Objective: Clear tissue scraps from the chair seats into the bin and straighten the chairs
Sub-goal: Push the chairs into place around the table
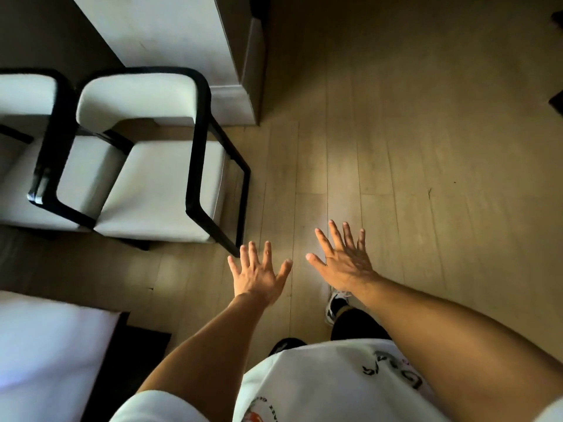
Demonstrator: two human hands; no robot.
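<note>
Two cream-cushioned chairs with black frames stand side by side at the left: the nearer chair (164, 181) and a second chair (27, 166) partly cut off by the frame edge. No tissue scraps show on either seat, and no bin is in view. My left hand (259, 274) is stretched out over the floor with fingers spread, just right of the nearer chair's front leg and holding nothing. My right hand (344, 257) is spread flat beside it, also holding nothing.
A pale wall corner or cabinet (189, 44) rises behind the chairs. A white bed or cushion edge (45, 354) with a dark base sits at the lower left. Wooden floor (426, 147) extends to the right. My shoe (336, 306) is below my right hand.
</note>
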